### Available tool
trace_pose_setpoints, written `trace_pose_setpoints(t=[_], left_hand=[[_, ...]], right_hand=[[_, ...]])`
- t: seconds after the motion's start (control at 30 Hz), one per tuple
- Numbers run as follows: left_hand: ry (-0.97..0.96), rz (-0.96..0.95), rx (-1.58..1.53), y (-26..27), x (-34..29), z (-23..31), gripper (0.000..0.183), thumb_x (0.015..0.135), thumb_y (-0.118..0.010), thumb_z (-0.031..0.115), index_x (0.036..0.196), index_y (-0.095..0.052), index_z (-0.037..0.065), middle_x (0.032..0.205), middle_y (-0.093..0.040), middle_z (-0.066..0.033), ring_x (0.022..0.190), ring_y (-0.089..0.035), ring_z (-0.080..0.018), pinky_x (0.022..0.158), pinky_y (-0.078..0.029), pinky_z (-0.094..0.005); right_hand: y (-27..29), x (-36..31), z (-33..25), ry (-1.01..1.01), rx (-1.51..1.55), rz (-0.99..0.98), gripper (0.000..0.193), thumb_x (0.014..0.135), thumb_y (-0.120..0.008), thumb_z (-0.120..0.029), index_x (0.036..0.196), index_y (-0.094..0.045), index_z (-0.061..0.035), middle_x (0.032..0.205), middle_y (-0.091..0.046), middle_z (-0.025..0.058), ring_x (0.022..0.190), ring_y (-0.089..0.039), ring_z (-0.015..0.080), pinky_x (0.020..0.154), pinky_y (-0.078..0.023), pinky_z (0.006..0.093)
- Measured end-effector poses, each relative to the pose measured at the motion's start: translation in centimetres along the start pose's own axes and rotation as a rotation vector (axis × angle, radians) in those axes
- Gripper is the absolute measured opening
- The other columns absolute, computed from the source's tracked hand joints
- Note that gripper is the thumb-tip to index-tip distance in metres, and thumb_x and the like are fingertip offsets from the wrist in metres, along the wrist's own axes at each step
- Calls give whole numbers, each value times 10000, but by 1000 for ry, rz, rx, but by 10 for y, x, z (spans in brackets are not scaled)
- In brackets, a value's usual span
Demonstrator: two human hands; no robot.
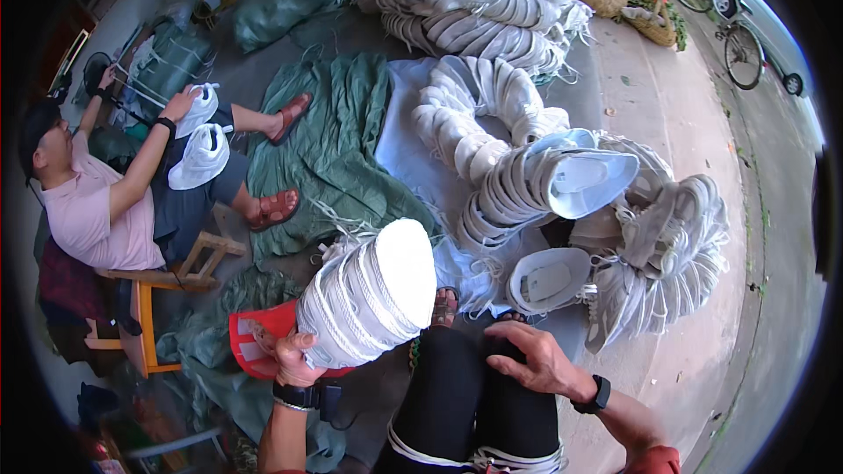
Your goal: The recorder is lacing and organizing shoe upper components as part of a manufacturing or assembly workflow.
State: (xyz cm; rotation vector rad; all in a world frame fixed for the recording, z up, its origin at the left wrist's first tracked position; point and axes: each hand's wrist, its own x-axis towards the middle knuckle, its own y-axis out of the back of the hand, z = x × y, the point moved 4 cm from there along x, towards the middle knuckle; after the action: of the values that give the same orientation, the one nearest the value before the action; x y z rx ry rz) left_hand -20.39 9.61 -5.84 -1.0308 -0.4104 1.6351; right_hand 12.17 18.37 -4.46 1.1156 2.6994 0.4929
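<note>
My left hand [299,360] grips the near side of a nested stack of white shoe uppers [364,294], its smooth white end turned up and to the right. Loose threads and cords trail around the stack. Beneath it is a red plastic object [250,329] with pale slots, partly hidden. My right hand [540,360] lies on my black-clad right knee, fingers apart and holding nothing. Just beyond that hand, a single white upper [549,281] lies with its opening up. A curved row of nested uppers [500,193] stretches behind it, ending in a wide pale opening.
At left, a co-worker [101,202] on a wooden stool [154,316] handles white uppers [200,158]. Green cloth [325,140] covers the floor between us. Large bundles of uppers [492,9] lie at the back, another bundle [667,254] at right. Baskets [650,22] and bicycles [744,53] stand farther off.
</note>
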Motion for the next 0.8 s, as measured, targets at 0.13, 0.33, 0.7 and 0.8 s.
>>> trace_pose_setpoints(t=[0.13,0.33,0.7,0.8], left_hand=[[-24,-104,47,-33,-25,9,749,637,-636,154,1300,-331,-16,1276,-448,-169,1158,-446,-335,1006,-329,-448],[-153,-130,149,-46,-99,23,725,692,-644,285,1289,-360,-12,1268,-461,-168,1147,-454,-338,993,-337,-465],[-306,42,211,-74,-248,27,628,763,-580,398,1233,-436,7,1210,-513,-131,1092,-488,-307,962,-358,-444],[-302,79,308,-106,-277,26,562,803,-537,420,1196,-475,23,1203,-520,-111,1091,-493,-279,951,-375,-415]], right_hand=[[-5,-7,-55,220,-227,-59,576,771,-658,-275,1203,-420,22,1251,-425,199,1142,-436,358,942,-378,410],[-52,-33,-108,438,-349,-66,664,744,-671,-257,1264,-349,2,1328,-338,195,1249,-322,353,1010,-300,438],[-132,-88,-198,755,-116,11,585,699,-682,-204,1184,-437,14,1345,-270,226,1288,-219,389,984,-274,492],[-148,-104,-208,819,-35,17,562,736,-653,-195,1220,-435,-11,1361,-260,210,1299,-193,384,977,-266,502]])
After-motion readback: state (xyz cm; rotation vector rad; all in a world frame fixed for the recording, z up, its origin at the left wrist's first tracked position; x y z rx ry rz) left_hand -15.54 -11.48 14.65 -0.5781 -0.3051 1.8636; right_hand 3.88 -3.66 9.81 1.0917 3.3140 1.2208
